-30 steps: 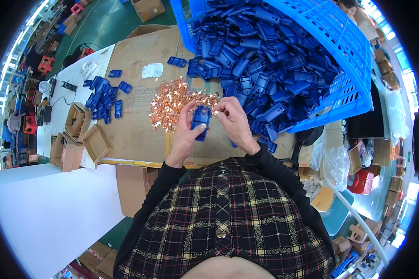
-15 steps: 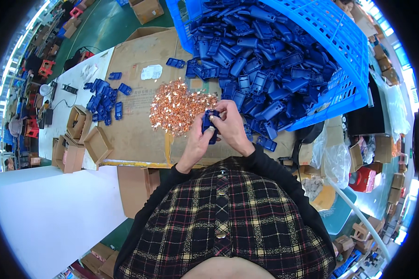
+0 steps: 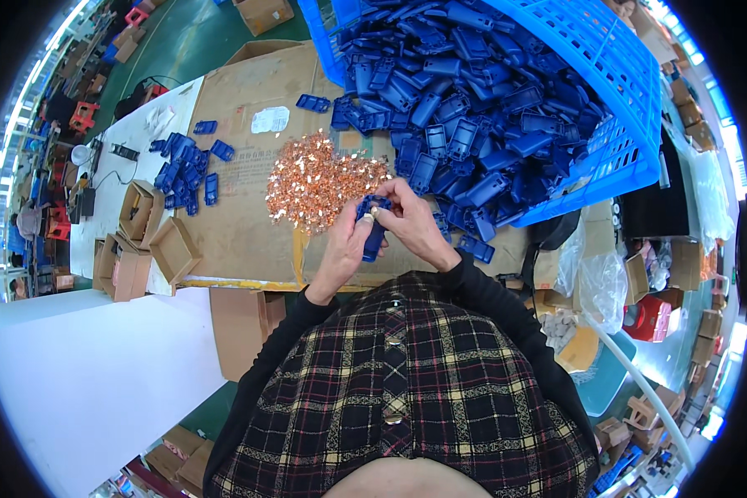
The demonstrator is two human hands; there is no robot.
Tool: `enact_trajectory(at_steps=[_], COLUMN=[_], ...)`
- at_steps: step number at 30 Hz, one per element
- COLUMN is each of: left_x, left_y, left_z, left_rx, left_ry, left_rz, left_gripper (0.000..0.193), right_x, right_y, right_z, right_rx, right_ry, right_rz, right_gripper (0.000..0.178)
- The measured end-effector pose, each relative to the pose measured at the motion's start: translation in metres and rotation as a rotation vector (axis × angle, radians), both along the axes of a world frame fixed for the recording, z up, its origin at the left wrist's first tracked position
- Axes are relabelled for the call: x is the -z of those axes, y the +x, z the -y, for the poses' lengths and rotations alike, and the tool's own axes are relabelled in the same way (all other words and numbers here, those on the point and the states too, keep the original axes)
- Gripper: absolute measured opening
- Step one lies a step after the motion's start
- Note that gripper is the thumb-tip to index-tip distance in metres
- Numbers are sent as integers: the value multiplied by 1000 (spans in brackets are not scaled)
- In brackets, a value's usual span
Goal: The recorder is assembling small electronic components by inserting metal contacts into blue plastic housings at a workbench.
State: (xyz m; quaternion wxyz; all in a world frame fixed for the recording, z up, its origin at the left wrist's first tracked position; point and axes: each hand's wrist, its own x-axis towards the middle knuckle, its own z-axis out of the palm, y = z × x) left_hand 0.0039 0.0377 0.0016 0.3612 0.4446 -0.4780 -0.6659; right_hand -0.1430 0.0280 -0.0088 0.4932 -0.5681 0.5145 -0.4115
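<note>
Close to the table's front edge, a dark blue plastic housing (image 3: 373, 243) is held upright between my hands. My left hand (image 3: 345, 242) is closed round its left side, with the thumb lying on its face. The fingers of my right hand (image 3: 417, 226) grip its upper end, and the thumb presses there near the left thumb. Whether a small piece sits under the thumbs is hidden. Just beyond my hands lies a heap of small copper-coloured metal pieces (image 3: 314, 184). More blue housings (image 3: 465, 108) fill the crate and spill out of its open side.
A bright blue plastic crate (image 3: 593, 58) lies tipped at the far right. Several housings form a separate group (image 3: 187, 170) on the left, near small open cardboard boxes (image 3: 174, 249). Flattened cardboard (image 3: 241, 207) covers the tabletop. A clear plastic bag (image 3: 599, 290) hangs at the right.
The thumbs have shifted slightly on the housing, and more of its lower part now shows below them. Both hands remain in nearly the same spot.
</note>
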Motion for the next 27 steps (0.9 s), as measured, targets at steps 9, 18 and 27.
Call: enact_trajectory(at_steps=[9, 18, 27], left_x=[0, -1, 1], left_y=[-2, -3, -2], left_z=[-8, -8, -8], left_rx=[-41, -71, -54], left_ry=[-16, 13, 30], left_rz=[-2, 23, 73], left_gripper=[31, 26, 24], right_x=[-1, -3, 9], right_y=[1, -5, -4], right_z=[-3, -1, -1], right_rx=[-68, -133, -102], right_ry=[110, 67, 66], right_rz=[100, 124, 93], right_gripper=[28, 28, 22])
